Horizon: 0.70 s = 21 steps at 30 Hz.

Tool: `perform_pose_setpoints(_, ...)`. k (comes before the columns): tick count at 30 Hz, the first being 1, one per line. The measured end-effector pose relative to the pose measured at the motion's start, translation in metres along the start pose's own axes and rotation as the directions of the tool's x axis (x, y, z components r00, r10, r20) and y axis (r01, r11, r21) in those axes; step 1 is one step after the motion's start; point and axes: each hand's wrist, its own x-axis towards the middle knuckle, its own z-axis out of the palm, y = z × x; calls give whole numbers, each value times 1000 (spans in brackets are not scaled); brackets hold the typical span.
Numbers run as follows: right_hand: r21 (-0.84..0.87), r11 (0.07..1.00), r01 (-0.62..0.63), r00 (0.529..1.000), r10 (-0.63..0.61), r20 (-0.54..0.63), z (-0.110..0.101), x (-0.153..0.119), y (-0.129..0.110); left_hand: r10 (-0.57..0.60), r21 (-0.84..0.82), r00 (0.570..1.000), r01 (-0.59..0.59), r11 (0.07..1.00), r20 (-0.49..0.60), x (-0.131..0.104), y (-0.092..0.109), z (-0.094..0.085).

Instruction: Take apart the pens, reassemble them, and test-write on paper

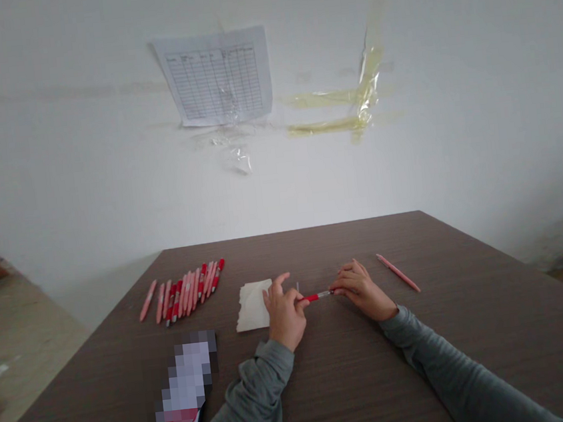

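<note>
Between my hands a red pen (315, 297) with a clear section lies level, a little above the table. My left hand (286, 314) pinches its red end between thumb and forefinger, other fingers raised. At the opposite end, my right hand (359, 290) pinches the dark tip with its fingers closed. A torn piece of white paper (252, 308) lies beside my left hand, partly covered by it. To the right of my right hand rests a single pink pen (398, 272).
Several pink and red pens (184, 294) lie in a slanted row at the table's left. Nearer me is a blurred white and red packet (180, 396). Behind the brown table (359, 377) stands a white wall with a taped printed sheet (220, 76).
</note>
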Motion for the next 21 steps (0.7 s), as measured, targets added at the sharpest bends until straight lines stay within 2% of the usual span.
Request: perform_pose_setpoints(21, -14, 1000, 1, 1000, -1, -11, 0, 0, -1, -39, 7, 999, 39, 999, -3, -1, 1, -1)
